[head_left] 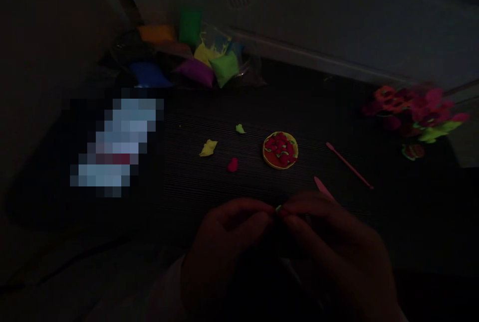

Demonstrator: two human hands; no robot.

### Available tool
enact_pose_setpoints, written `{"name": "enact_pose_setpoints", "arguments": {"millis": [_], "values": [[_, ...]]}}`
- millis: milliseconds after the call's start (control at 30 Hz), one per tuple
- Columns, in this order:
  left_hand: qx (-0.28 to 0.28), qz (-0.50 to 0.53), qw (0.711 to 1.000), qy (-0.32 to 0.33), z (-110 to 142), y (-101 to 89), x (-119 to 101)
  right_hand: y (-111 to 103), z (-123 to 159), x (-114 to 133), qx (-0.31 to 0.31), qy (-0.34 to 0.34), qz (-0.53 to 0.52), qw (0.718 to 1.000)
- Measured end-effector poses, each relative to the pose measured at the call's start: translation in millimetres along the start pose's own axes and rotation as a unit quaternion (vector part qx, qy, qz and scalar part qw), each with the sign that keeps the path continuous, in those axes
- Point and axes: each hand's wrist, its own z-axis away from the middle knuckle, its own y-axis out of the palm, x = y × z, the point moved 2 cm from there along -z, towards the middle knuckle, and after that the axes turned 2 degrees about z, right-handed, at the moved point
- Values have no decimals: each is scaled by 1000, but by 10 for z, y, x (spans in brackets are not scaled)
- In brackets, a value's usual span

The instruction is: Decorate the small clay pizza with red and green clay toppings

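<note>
My left hand (232,237) and my right hand (333,247) meet at the near side of the dark table, fingertips pinched around a small bit of green clay (278,209). Just beyond them sits a round yellow-rimmed clay tart (280,150), topped with red pieces and thin green strips. Left of it lie loose lumps of clay: a red one (232,164), a yellow one (208,148) and a light green one (240,128). A pink modelling knife (323,187) is partly covered by my right hand, and a thin pink modelling tool (350,165) lies farther right.
Coloured clay packets, among them a green one (190,26) and a purple one (196,72), are heaped at the back left. A blurred-out bright screen (119,137) stands at left. Red and pink clay flowers (415,107) lie at the right edge, beside a small clay piece (413,151).
</note>
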Motion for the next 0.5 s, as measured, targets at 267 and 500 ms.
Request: {"name": "enact_pose_setpoints", "arguments": {"millis": [267, 500], "values": [[40, -50, 998, -19, -86, -36, -58, -187, -392, -147, -54, -16, 74, 996], [133, -75, 988, -29, -155, -89, -118, -67, -642, -248, -31, -57, 154, 986]]}}
